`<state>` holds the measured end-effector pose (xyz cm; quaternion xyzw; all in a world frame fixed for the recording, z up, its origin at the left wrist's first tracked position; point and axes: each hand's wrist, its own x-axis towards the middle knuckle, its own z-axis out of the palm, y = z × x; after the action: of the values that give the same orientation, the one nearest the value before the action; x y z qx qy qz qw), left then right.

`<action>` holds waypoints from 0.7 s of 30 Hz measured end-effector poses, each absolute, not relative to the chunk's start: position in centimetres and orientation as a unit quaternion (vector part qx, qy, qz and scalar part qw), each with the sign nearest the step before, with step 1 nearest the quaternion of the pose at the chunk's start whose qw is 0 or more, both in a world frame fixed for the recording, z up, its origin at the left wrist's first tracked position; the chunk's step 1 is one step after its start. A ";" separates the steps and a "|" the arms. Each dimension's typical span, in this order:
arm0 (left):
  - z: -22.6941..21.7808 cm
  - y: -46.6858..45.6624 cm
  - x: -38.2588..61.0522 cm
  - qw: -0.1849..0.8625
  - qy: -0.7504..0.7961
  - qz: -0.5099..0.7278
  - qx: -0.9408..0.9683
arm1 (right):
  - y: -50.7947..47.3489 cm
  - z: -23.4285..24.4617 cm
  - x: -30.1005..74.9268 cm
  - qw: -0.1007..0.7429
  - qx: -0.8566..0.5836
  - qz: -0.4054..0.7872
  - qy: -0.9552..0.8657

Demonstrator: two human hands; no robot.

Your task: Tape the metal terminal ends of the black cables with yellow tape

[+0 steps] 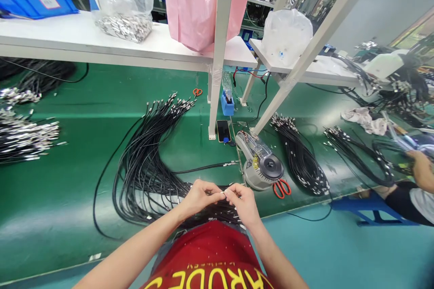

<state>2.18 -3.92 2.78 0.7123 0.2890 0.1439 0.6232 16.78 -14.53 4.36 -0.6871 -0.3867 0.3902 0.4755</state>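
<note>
My left hand point(198, 196) and my right hand point(243, 202) meet just above the near edge of the green table point(68, 189). Both pinch the same small silver connector end of a black cable point(223, 194) between thumb and fingers. Under my hands lies a pile of black cables with metal tips point(152, 167), fanned out toward the back. One single cable point(203, 169) runs off to the right toward a tape dispenser point(260, 162).
Red-handled scissors point(281, 187) lie beside the dispenser, a phone point(224, 131) behind it. More cable bundles point(301, 158) lie to the right. White shelf posts point(217, 54) stand mid-table, with bags point(118, 0) above. Another person's arm point(420, 169) works at far right.
</note>
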 end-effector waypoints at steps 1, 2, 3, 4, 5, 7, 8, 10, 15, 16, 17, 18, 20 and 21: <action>2.9 -4.0 2.3 0.621 0.291 0.141 0.714 | -14.5 4.1 16.8 0.478 -0.686 0.394 -0.382; 2.9 -4.0 2.4 0.621 0.291 0.137 0.715 | -14.5 3.8 16.8 0.482 -0.683 0.400 -0.376; 2.8 -3.9 2.6 0.622 0.288 0.133 0.716 | -14.5 3.5 16.9 0.487 -0.679 0.407 -0.369; 2.5 -3.8 2.6 0.622 0.279 0.130 0.720 | -14.5 3.1 17.1 0.494 -0.676 0.411 -0.361; 2.0 -3.5 2.5 0.616 0.267 0.129 0.729 | -14.5 2.6 17.3 0.502 -0.675 0.410 -0.352; 0.2 -2.5 2.0 0.587 0.246 0.124 0.761 | -14.7 1.6 18.1 0.518 -0.689 0.384 -0.331; -1.0 -1.9 1.4 0.561 0.245 0.123 0.781 | -14.8 0.9 18.6 0.519 -0.705 0.364 -0.318; -3.5 -0.7 0.0 0.519 0.253 0.104 0.810 | -15.3 -0.5 19.7 0.512 -0.738 0.326 -0.295; -7.1 1.5 -2.7 0.451 0.236 0.069 0.858 | -17.8 -3.6 21.4 0.479 -0.785 0.290 -0.265; -7.1 1.8 -2.5 0.444 0.231 0.066 0.863 | -18.3 -3.9 21.6 0.474 -0.792 0.285 -0.259; -7.0 2.0 -2.0 0.432 0.229 0.064 0.870 | -18.7 -4.1 21.7 0.472 -0.797 0.280 -0.252; -6.8 2.2 -1.1 0.419 0.230 0.063 0.876 | -18.9 -4.2 21.9 0.473 -0.801 0.275 -0.243; -6.8 2.8 1.3 0.393 0.238 0.067 0.885 | -19.1 -4.1 22.4 0.486 -0.801 0.268 -0.224; -6.9 3.0 2.8 0.385 0.244 0.071 0.887 | -18.9 -4.0 22.6 0.496 -0.798 0.266 -0.215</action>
<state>2.83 3.02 -6.92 0.8873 0.2443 0.0705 0.3848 22.62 -18.90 -3.97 -0.7979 -0.2146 0.2665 0.4963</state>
